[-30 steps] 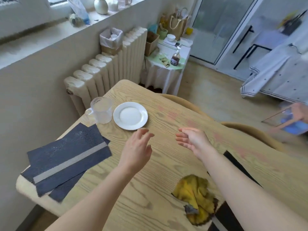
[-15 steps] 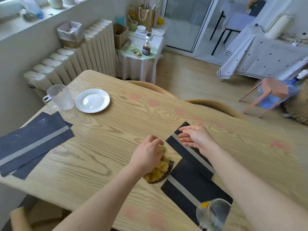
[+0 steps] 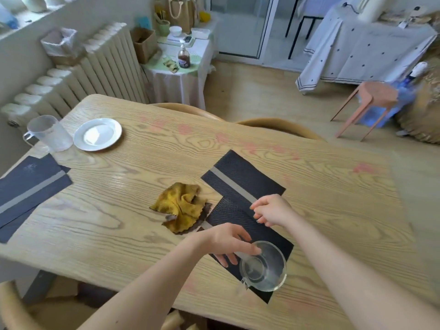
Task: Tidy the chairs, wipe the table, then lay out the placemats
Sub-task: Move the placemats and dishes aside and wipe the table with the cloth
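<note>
Two dark placemats with a grey stripe lie overlapped right of the table's middle, one further off [image 3: 240,177] and one nearer [image 3: 228,217]. A clear glass cup [image 3: 264,267] stands on the near one. My left hand [image 3: 226,241] reaches it with fingers spread, fingertips at the rim. Loosely curled, my right hand [image 3: 271,210] hovers over the near mat's stripe and holds nothing. A crumpled yellow cloth [image 3: 183,206] lies just left of the mats. More dark placemats [image 3: 28,186] are stacked at the left edge. Pink smears [image 3: 183,128] dot the wooden table [image 3: 119,222].
A white plate [image 3: 97,134] and a clear plastic jug [image 3: 48,133] stand at the far left corner. Two wooden chair backs [image 3: 281,126] sit against the far side, another chair [image 3: 14,306] at the near left. A pink stool [image 3: 373,96] stands on the floor beyond.
My left hand has left the yellow cloth and moved right to the glass cup. My right hand has drawn back over the near placemat and curled. The view swung right.
</note>
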`<move>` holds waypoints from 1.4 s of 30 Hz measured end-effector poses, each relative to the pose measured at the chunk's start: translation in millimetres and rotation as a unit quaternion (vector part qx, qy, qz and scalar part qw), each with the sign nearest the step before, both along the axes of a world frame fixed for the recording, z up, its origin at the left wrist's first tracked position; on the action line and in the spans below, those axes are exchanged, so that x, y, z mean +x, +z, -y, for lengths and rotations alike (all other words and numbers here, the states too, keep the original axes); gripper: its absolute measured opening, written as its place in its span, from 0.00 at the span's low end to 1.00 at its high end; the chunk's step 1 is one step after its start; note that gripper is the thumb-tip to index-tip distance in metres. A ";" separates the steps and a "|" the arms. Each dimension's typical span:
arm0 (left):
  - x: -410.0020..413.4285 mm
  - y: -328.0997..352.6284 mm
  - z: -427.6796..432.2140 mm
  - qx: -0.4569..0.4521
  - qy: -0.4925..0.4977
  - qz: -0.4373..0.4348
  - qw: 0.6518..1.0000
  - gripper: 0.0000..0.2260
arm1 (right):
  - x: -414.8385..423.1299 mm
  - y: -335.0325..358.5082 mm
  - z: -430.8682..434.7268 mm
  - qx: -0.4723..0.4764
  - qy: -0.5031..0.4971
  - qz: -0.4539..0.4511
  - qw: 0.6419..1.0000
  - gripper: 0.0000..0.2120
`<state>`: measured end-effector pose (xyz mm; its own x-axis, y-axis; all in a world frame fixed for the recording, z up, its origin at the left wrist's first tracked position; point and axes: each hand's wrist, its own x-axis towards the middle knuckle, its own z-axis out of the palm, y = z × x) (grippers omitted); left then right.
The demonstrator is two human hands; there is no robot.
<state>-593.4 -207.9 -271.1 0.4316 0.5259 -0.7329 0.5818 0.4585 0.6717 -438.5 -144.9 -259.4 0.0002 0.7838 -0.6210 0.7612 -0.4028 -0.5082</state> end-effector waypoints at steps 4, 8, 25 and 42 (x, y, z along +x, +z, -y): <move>13.4 -0.5 0.7 0.010 -0.038 -0.041 0.998 0.23 | 5.3 -1.1 6.1 -0.014 0.003 -0.009 1.000 0.09; 16.5 7.6 0.6 0.048 -0.086 -0.059 0.993 0.12 | 4.4 -1.4 9.4 -0.023 0.005 -0.021 1.000 0.09; -165.6 30.5 -18.5 0.122 0.375 -0.074 0.916 0.14 | -146.8 11.3 -10.2 0.056 0.078 -0.091 0.991 0.11; -409.4 19.4 20.2 0.109 0.730 -0.086 0.669 0.15 | -387.1 -6.7 -3.2 0.053 0.248 -0.103 0.962 0.13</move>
